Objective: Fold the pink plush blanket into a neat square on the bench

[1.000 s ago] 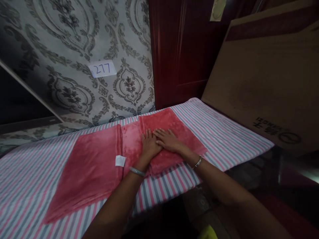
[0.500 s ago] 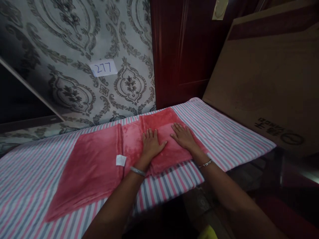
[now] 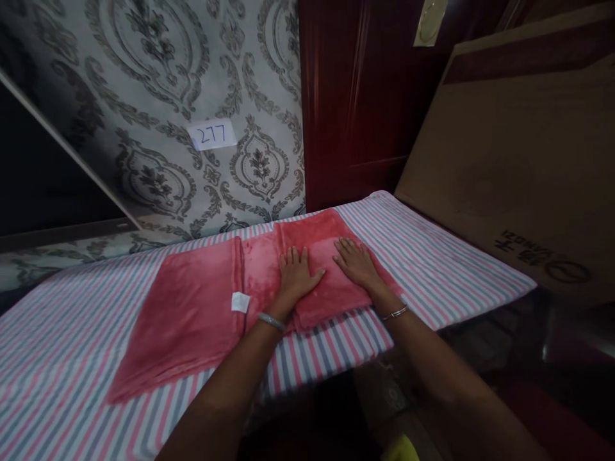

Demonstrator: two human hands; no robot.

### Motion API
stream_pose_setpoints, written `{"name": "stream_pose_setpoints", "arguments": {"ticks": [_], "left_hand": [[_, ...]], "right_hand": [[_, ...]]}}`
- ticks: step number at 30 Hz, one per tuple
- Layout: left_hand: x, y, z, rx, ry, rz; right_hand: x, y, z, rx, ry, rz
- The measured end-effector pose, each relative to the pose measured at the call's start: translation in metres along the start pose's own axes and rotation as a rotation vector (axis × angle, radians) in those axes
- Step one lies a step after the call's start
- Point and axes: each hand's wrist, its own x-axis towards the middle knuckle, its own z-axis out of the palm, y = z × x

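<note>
Your left hand (image 3: 296,276) and right hand (image 3: 356,266) both lie flat on the folded pink fleece blanket (image 3: 331,288). Your fingers are spread and released, pressing down without grasping the cloth. A second ago your hands met at the middle of the fold, with the fingertips overlapping. Now they stand apart with bare fleece between them, and your right hand sits further right, near the blanket's right end.

The blanket lies on the striped sheet (image 3: 446,269), close to its far edge and about midway along it, with a strip of stripes showing at the near side. A flat fleece panel (image 3: 185,314) spreads from it to the left, toward the sheet's near edge. A small white tag (image 3: 240,302) sits on the fleece just beside your left hand.

Beyond the far edge rise patterned wallpaper (image 3: 144,128) bearing a card marked 277 (image 3: 212,134) and a dark red door (image 3: 360,96). A cardboard sheet (image 3: 509,166) leans at the right.
</note>
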Motion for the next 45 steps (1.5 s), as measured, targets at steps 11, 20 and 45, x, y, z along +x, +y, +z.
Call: {"name": "stream_pose_setpoints", "arguments": {"ticks": [11, 20, 45], "left_hand": [[0.069, -0.018, -0.044, -0.098, 0.001, -0.052], [0.095, -0.048, 0.004, 0.166, -0.069, -0.098], [0.104, -0.057, -0.005, -0.07, -0.114, -0.14]], "right_hand": [[0.072, -0.042, -0.044, 0.106, -0.142, -0.118], [0.123, -0.073, 0.004, 0.121, -0.237, -0.244], [0.132, 0.031, -0.003, 0.161, -0.202, 0.202]]}}
